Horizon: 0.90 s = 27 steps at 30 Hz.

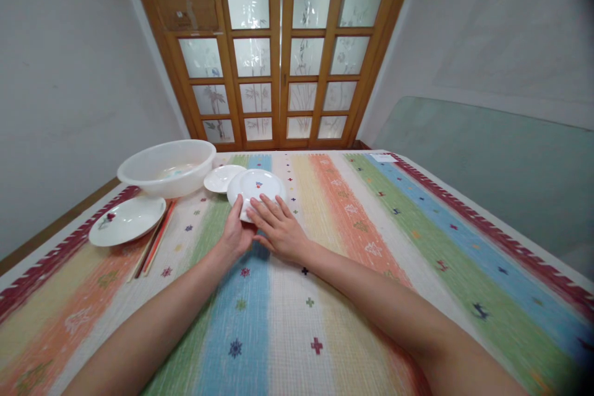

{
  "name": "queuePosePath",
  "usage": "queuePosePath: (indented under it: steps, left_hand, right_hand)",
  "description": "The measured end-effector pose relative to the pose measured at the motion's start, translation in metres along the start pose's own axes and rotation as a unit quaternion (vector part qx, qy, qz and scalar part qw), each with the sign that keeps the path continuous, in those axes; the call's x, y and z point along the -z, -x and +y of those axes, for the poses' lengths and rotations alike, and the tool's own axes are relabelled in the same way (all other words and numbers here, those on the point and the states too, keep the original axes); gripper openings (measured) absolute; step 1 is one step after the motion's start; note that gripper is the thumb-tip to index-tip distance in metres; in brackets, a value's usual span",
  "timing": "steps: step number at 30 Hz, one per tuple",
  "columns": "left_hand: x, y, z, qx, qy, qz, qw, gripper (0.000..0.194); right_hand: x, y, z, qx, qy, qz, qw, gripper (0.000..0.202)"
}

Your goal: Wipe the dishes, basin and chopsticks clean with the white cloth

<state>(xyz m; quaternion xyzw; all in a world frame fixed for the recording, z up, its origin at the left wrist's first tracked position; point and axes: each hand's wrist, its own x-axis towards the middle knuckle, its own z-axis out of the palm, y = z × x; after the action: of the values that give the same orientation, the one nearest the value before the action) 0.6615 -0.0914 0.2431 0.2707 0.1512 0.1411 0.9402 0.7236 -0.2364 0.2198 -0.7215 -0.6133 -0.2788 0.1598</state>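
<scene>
— Currently, what are your fingers doing?

— My left hand [239, 234] grips the near-left edge of the white plate [258, 179], thumb on the rim; its other fingers are mostly hidden. My right hand [281, 234] is open, fingers spread and laid across the near-right edge.

— Plate position?

— Just ahead of my palms, far half showing past my right fingertips. Lifted or resting, I cannot tell.

— Edges and room?

— Beyond my left thumb, a small dish [221, 179] borders the plate's far-left rim. Farther left: basin [183, 185], shallow dish [132, 220], thin sticks [156, 241]. Right of my fingers, striped cloth [297, 322] stretches wide.
</scene>
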Motion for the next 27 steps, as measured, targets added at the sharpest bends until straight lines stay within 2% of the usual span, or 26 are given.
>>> queuePosePath:
  steps: [4,7,12,14,19,23,27]
  left_hand:
    - [-0.004,-0.001,0.002,-0.055,0.010,-0.075,0.996,0.043]
    - [-0.008,0.000,0.001,-0.057,0.015,-0.089,0.994,0.043]
    - [-0.011,0.004,0.001,-0.017,0.037,-0.006,0.999,0.043]
    - [-0.012,0.005,0.004,-0.026,0.038,-0.004,0.999,0.043]
    - [-0.010,0.003,0.012,-0.070,0.018,-0.072,0.995,0.043]
    - [0.002,-0.003,0.012,-0.021,-0.018,-0.066,0.997,0.044]
    - [0.020,-0.012,0.013,0.049,-0.072,-0.051,0.995,0.043]
  right_hand:
    - [-0.007,0.007,0.026,-0.079,0.016,0.039,0.996,0.082]
    - [-0.009,0.010,0.030,-0.104,0.017,0.055,0.993,0.088]
    - [-0.004,0.008,0.007,0.025,0.000,0.015,1.000,0.080]
    - [-0.004,0.007,0.006,0.038,0.002,0.017,0.999,0.077]
    - [-0.011,0.011,0.031,-0.076,-0.023,0.095,0.992,0.082]
    - [-0.013,0.014,0.049,-0.155,-0.106,0.141,0.972,0.075]
    - [-0.009,0.015,0.060,-0.236,-0.194,0.163,0.938,0.063]
